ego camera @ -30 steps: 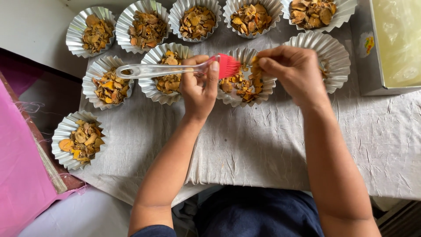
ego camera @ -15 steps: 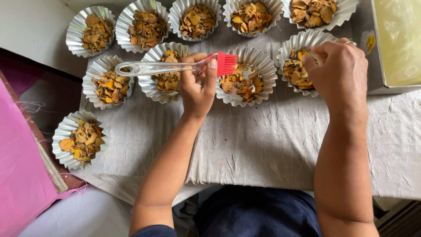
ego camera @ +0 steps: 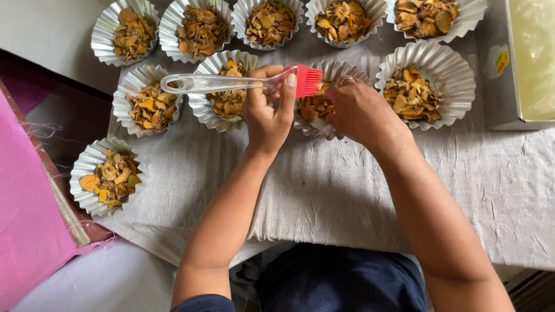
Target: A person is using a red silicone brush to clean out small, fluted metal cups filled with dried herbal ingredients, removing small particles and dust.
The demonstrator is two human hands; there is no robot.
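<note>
Foil cup (ego camera: 324, 124) of orange-brown chips sits mid-row near the table's (ego camera: 347, 190) far edge; the right hand (ego camera: 361, 110) rests fingers-down in it. Beside it the left hand (ego camera: 269, 112) pinches a red-bristled brush (ego camera: 231, 82) over the neighbouring cup (ego camera: 222, 95), seemingly mid-tending.

The brush (ego camera: 231, 82) in my left hand (ego camera: 269, 112) has red bristles and a clear, see-through handle. Around my hands the pleated foil cups (ego camera: 425, 86) are silver, filled with chips (ego camera: 411, 95) in orange, yellow and brown. Under my wrists the cloth (ego camera: 324, 190) is a creased off-white. Far left of my left hand lies a pink sheet (ego camera: 26, 225). Beyond my right hand (ego camera: 361, 112) a grey tray (ego camera: 509, 86) holds something pale yellow.
</note>
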